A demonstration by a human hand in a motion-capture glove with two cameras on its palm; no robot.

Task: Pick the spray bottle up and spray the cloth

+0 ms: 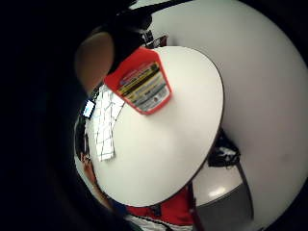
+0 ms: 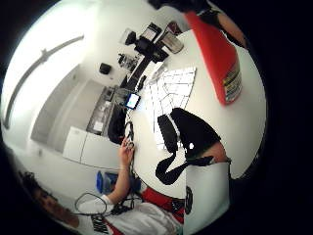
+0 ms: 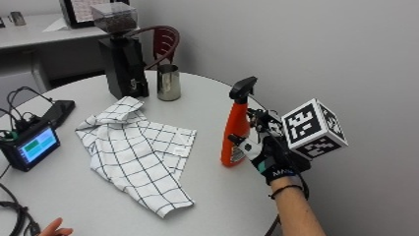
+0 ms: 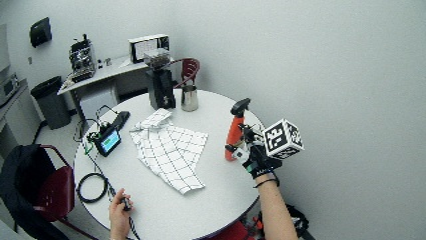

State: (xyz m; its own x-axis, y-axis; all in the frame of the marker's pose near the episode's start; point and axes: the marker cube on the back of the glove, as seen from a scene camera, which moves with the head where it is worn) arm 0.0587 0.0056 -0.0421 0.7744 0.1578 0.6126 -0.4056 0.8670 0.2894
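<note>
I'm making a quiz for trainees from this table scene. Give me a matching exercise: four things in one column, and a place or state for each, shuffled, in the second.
Things:
1. spray bottle
2. cloth
3. steel jug
4. small screen

Places or states:
A. lies spread flat mid-table
B. stands upright right next to the gloved right hand
C. stands beside the black grinder
D. lit, at the table's edge, with cables

Pairs: 1-B, 2-A, 3-C, 4-D

Right hand point(image 3: 272, 155): black glove with a white plastic fitting and small pale lettering at the cuff; thin dark band around the wrist; forearm unsleeved.
</note>
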